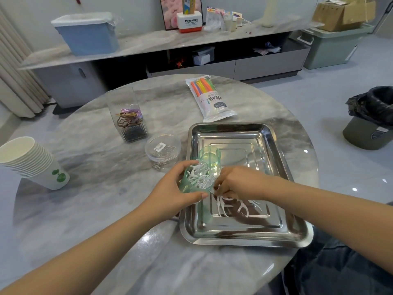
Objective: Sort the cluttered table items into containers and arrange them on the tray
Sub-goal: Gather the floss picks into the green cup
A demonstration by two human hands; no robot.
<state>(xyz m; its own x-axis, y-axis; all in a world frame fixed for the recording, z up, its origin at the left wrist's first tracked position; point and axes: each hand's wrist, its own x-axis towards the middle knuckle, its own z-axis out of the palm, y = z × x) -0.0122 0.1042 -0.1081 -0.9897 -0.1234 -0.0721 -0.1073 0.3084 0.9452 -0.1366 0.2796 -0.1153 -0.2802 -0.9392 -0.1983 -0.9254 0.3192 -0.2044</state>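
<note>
left hand gripped tilted green cup of white floss picks at tray's 9 o'clock edge; i saw right hand pinching loose picks in tray.

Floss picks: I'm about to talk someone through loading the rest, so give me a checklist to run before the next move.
1. Green cup steadied by left hand: ok.
2. Cup mouth toward right hand: ok.
3. Right hand pinching a pick: cannot tell, fingers hide it.
4. Loose floss picks within reach on tray: ok.
5. Room left in cup: cannot tell.
6. Second green cup upright on tray: ok.
</note>
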